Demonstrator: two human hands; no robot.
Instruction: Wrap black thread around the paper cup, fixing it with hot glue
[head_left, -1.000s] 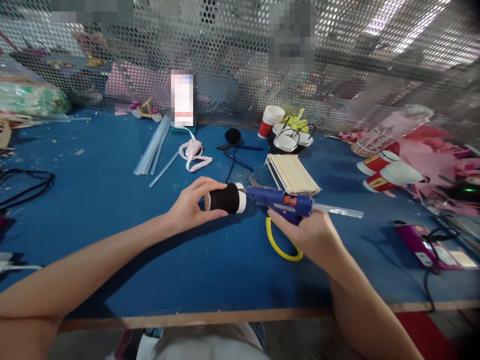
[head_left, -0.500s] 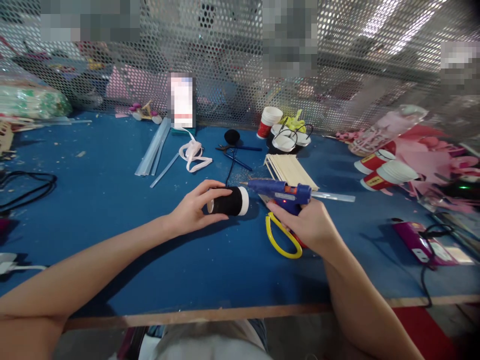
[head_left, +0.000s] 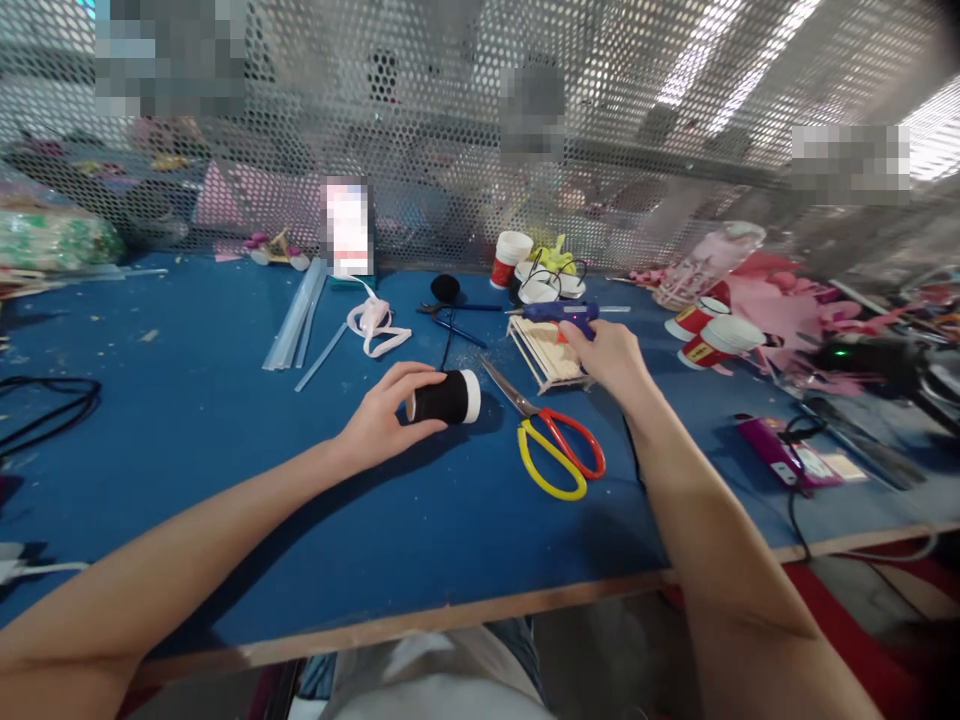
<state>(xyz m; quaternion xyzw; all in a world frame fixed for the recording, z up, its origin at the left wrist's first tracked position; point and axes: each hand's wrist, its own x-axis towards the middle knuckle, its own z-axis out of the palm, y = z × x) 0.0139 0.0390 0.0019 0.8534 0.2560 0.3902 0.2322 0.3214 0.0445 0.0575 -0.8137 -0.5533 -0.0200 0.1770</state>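
Note:
My left hand (head_left: 391, 415) is closed around a small paper cup (head_left: 441, 399) wrapped in black, lying on its side with its white end to the right. A black cord runs from behind the cup towards a black ball (head_left: 445, 290). In my right hand (head_left: 611, 358) is a blue glue gun (head_left: 556, 311), its nozzle pointing left and a clear glue stick out of its back. The gun is over a small rack of pale wooden sticks (head_left: 551, 350). Scissors (head_left: 551, 436) with one yellow and one red handle lie partly open between my hands.
Blue-handled pliers (head_left: 459, 325), white ribbon (head_left: 376, 325) and clear glue sticks (head_left: 296, 318) lie farther back. A phone (head_left: 349, 228) leans on the mesh screen (head_left: 435, 130). Red-and-white paper cups (head_left: 720, 340) and pink sheets (head_left: 787, 315) are at right, near a purple box (head_left: 784, 452).
My right hand has moved the glue gun away from the cup, back over the wooden sticks, uncovering the scissors. The left hand still holds the cup. The view has shifted slightly right.

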